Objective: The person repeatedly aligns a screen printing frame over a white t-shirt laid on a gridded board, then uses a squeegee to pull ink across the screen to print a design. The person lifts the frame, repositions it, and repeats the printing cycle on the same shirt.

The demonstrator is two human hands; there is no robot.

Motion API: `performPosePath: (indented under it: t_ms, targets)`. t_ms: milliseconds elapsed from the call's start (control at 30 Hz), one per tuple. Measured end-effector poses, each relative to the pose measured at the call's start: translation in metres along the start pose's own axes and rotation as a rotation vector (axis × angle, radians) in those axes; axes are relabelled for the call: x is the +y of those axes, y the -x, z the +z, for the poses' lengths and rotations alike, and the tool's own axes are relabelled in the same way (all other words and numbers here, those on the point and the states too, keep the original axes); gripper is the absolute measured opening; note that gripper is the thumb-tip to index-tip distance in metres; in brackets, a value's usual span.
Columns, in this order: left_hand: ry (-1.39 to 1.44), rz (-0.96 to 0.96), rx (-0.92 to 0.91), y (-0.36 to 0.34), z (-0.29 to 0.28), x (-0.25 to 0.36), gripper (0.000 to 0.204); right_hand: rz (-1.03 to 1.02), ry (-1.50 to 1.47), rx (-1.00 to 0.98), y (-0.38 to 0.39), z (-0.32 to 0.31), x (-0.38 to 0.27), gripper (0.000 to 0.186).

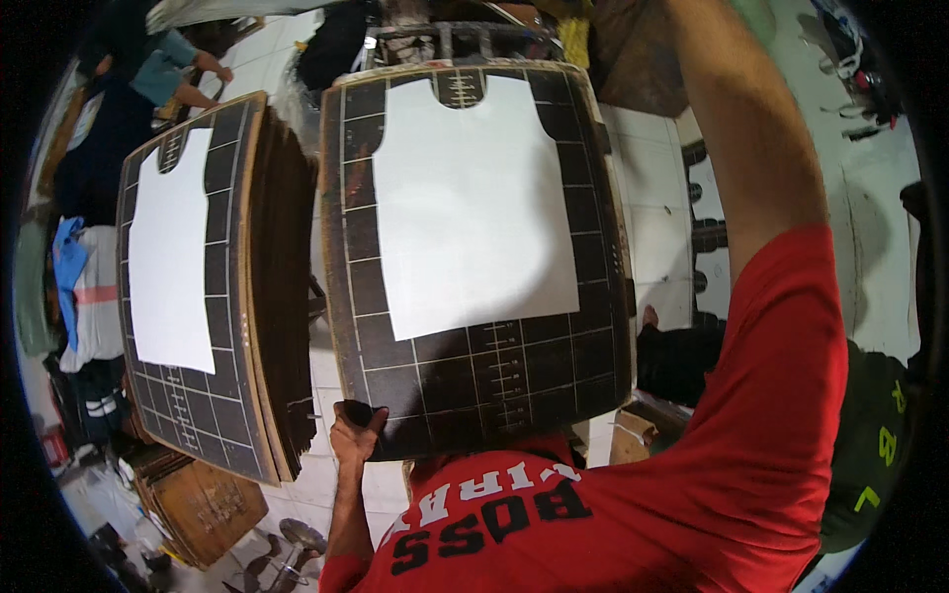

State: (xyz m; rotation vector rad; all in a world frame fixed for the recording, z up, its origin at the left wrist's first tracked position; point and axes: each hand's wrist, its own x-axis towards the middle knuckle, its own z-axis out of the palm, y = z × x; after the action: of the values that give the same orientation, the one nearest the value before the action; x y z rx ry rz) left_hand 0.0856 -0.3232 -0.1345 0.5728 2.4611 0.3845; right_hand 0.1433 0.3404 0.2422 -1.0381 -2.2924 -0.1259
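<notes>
While the left hand (356,433) grips the near left corner of the black gridded board (445,385), thumb on top, a white shirt-shaped piece (465,217) lies flat on it, beside a stack of boards (279,296). I cannot see the right hand or tell its state

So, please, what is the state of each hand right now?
Left hand: closed on the near-left corner of the black board.
Right hand: out of view, cannot be told.
</notes>
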Motion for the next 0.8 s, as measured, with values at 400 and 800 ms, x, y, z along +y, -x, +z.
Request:
performPosePath:
  t_ms: [400,800]
  targets:
    - [-0.321,0.329,0.048,-0.040,0.031,-0.038,0.070,0.026,-0.017,0.010,-0.035,-0.002,0.003,0.082]
    - [-0.300,0.809,0.415,-0.338,0.046,0.436,0.090,-0.096,-0.079,-0.071,-0.064,-0.006,0.016,0.077]
